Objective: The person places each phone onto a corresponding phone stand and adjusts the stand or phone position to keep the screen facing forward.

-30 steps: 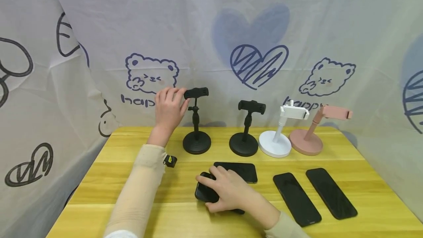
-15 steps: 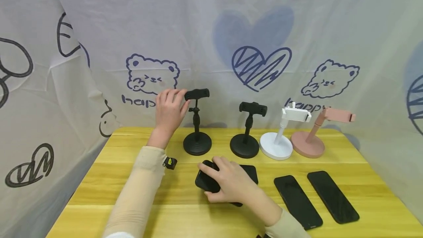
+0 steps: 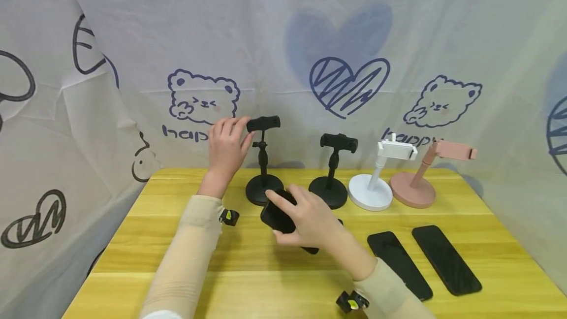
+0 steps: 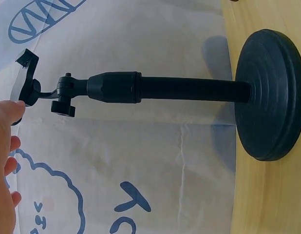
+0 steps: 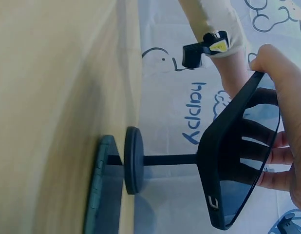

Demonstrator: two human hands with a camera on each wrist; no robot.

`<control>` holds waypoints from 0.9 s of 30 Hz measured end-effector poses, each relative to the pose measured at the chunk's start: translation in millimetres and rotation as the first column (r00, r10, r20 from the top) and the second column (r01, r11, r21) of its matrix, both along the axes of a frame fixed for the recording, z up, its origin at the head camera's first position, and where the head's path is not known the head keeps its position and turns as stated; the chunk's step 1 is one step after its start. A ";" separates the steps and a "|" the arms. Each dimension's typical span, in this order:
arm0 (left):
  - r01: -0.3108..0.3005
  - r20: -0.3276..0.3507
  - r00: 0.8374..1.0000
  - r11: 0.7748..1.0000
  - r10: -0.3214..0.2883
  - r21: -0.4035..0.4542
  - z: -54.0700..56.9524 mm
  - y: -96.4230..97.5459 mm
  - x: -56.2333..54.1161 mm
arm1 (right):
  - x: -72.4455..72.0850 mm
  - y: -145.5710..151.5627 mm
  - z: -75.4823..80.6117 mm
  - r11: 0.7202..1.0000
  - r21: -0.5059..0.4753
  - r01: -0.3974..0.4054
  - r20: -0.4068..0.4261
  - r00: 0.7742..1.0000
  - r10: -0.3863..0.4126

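Note:
My left hand (image 3: 227, 149) pinches the left end of the clamp (image 3: 263, 123) on top of a black phone stand (image 3: 263, 161). In the left wrist view the thumb lies against that clamp (image 4: 28, 91), and the round base (image 4: 270, 95) stands on the table. My right hand (image 3: 313, 220) grips a black smartphone (image 3: 276, 216) by its edges, thumb on one side and fingers on the other. This phone is tilted and raised off the table, as the right wrist view shows of its lower edge (image 5: 211, 165). The hand covers much of it in the head view.
Right of the held stand are a second black phone stand (image 3: 329, 193), a white one (image 3: 370, 193) and a pink one (image 3: 413, 191). Two dark phones lie at the right, one nearer (image 3: 396, 260) and one farther right (image 3: 445, 260). Another flat phone (image 5: 104, 190) is mostly hidden behind my right hand.
My right hand has lifted the smartphone and carried it away from me, toward the left black stand. The left hand has kept its place on the clamp.

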State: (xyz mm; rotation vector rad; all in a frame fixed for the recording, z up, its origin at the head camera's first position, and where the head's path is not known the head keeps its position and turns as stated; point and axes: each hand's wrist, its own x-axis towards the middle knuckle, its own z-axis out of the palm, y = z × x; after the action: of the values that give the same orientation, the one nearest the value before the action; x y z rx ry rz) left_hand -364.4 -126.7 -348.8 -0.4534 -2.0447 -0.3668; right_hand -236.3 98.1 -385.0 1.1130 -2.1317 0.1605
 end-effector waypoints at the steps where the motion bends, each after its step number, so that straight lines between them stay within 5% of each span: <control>1: 0.004 0.005 1.000 1.000 -0.004 0.005 0.1 0.1 0.3 | -1.3 0.2 1.8 1.000 -0.007 -0.005 -0.006 1.000 0.005; 9: -0.002 0.010 1.000 1.000 0.002 0.008 0.2 0.1 -1.4 | -11.2 -0.9 16.2 0.998 -0.054 -0.017 -0.078 0.997 0.013; 27: 0.005 0.035 0.999 0.999 -0.007 0.054 1.8 1.8 0.1 | -33.5 -5.4 53.6 0.982 -0.188 -0.029 -0.056 0.998 0.019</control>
State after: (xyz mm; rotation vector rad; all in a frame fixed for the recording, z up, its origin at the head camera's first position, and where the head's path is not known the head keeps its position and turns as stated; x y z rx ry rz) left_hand -364.4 -124.9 -346.9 -0.4228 -2.0624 -0.4347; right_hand -269.8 92.7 -331.4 1.0206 -2.0094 0.3331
